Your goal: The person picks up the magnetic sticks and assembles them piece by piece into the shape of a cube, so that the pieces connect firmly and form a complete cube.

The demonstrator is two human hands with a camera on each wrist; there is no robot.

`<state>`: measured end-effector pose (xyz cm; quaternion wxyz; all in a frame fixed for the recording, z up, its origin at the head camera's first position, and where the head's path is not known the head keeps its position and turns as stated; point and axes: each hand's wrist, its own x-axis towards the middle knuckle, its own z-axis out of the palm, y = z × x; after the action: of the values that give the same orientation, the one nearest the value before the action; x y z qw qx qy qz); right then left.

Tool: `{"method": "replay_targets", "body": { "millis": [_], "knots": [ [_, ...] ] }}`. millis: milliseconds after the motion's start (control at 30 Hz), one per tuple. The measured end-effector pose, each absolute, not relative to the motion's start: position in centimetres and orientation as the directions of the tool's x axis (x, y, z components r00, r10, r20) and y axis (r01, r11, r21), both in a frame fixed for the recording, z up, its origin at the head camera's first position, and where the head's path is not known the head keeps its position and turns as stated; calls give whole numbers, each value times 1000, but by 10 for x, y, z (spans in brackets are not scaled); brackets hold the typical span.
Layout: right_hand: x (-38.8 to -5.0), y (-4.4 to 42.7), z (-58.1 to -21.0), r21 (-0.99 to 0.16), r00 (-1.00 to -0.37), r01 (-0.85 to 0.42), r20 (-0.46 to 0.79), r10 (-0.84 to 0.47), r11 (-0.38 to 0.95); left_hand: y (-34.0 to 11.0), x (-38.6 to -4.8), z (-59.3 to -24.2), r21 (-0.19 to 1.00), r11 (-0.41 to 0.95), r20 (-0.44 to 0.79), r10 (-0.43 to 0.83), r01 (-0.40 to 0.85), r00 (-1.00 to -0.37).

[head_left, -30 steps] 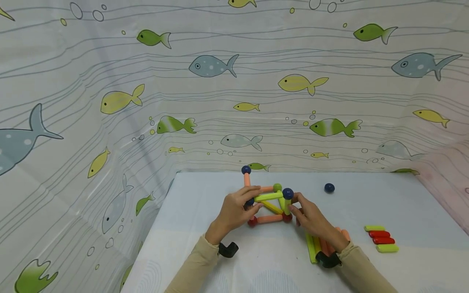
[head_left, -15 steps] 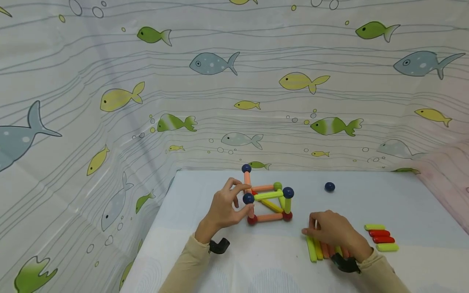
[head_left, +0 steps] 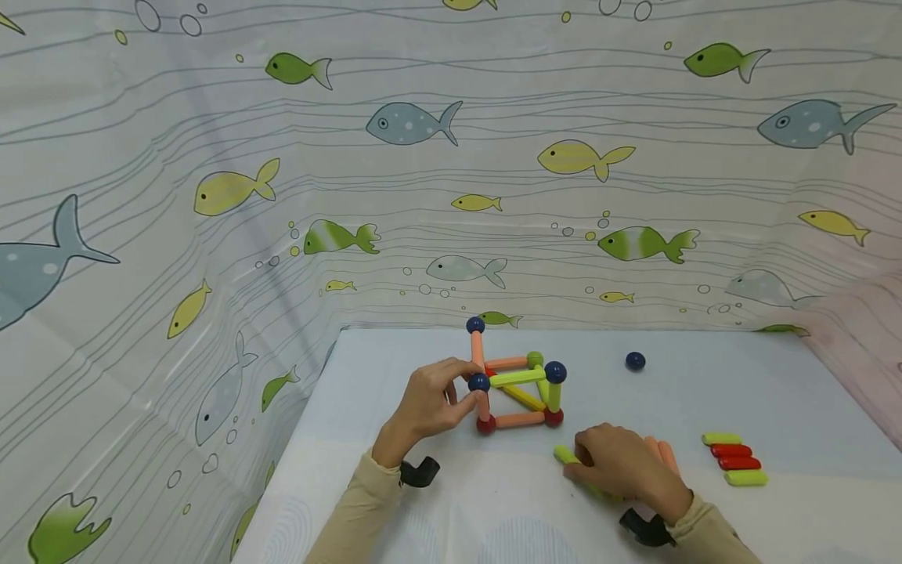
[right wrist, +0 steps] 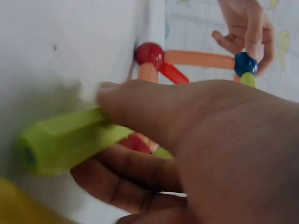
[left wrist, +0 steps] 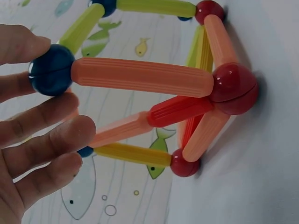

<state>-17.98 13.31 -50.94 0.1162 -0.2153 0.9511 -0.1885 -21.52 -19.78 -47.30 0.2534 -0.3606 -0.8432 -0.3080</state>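
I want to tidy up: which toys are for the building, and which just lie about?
Building: ball-and-stick frame; its blue corner ball in the left fingers; green stick in the right fingers.
Lying about, maybe spares: loose orange sticks; far blue ball; red and green sticks.

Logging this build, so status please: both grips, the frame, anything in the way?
Left grip pinches blue ball on frame. Right grip pinches lime stick. Frame stands on table. Nothing visible between lime stick and frame.
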Motion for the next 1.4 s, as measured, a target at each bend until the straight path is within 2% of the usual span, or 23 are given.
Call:
{"method": "replay_targets", "body": {
  "millis": [200,500,733,867,1233,1400],
  "knots": [
    [-187,104,-510,-535,-849,-453,14,-528,713,-199,-216,-473,364,531,632,463,765,-622],
    [-200,58,-516,-650,-841,-499,201,-503,574,-197,-217,-475,393,540,602,461,745,-652],
    [-206,41,-521,-765,-885,-405,191,-425,500,-194,-216,-475,435,526,582,455,731,-674],
    [-208,38,-522,-798,-886,-389,188,-425,459,-194,-216,-475,454,524,570,450,720,-687],
    [-210,37,-522,-824,-897,-366,189,-398,433,-184,-216,-484,513,521,534,428,682,-729],
    [-211,37,-521,-829,-909,-355,199,-367,431,-179,-216,-488,600,465,540,364,650,-759]
  ]
}}
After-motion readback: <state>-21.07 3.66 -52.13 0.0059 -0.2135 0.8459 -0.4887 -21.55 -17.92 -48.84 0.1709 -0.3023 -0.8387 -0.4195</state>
